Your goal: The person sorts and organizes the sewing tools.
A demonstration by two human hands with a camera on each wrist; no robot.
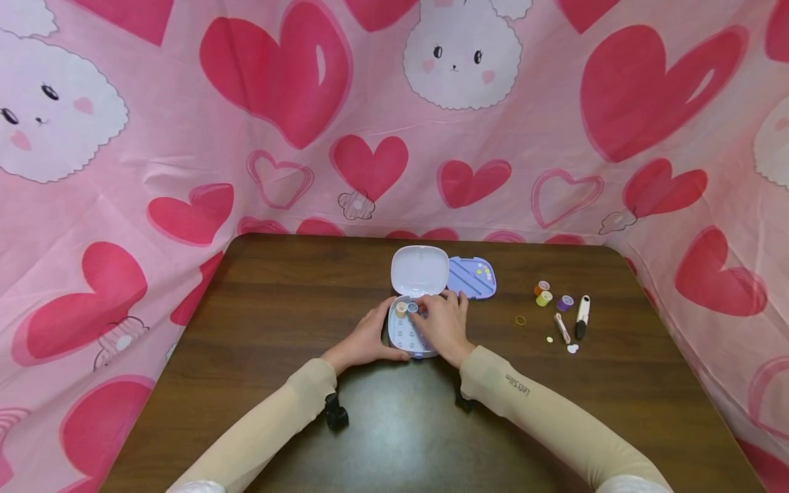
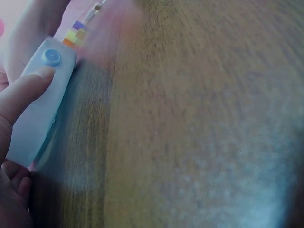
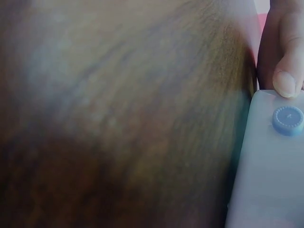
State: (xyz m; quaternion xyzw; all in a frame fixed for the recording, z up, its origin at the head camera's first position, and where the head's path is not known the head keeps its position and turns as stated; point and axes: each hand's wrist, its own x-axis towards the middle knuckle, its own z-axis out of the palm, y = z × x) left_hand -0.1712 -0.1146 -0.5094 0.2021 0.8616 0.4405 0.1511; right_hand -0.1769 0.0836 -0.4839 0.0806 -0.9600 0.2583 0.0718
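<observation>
A small pale blue sewing box lies on the table with its white lid raised at the back. My left hand grips its left side, the thumb along the front wall beside the round blue latch. Rows of small pegs show on the box floor. My right hand reaches over the right side and pinches a blue thread spool in the back row. A cream thread spool stands just left of it. The right hand and fingers cover the box's right part.
Behind the right hand lies a periwinkle tray with small buttons. Farther right are orange, yellow and purple spools, a white-and-black tool, a small pale tool, a yellow ring and white discs.
</observation>
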